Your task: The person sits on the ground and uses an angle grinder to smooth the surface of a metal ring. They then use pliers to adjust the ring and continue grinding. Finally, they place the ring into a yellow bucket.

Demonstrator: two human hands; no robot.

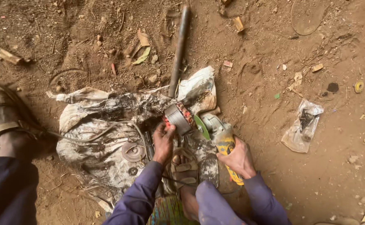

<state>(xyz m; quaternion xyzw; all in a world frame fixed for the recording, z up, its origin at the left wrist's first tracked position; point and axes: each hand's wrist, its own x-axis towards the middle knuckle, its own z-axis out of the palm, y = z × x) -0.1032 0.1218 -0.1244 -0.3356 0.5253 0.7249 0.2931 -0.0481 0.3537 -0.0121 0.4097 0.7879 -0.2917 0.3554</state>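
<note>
Cylindrical metal part with orange windings point(178, 117), held over a dirty white cloth point(95, 129) on the dirt ground point(324, 179), touching the green disc point(201, 126) of a yellow angle grinder point(223, 141). Left hand point(163, 141): fingers closed on the part. Right hand point(238, 159): fingers wrapped around the grinder body. Metal rod point(179, 48) lies beyond, plastic bag point(303, 125) well apart

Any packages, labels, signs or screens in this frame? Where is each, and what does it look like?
Clear plastic bag: on the dirt to the right of the right hand, crumpled, see-through, something dark inside.
White sack: spread flat under the left hand, dirty white with dark stains.
No signs or screens; any label on the yellow grinder is too small to tell.
</note>
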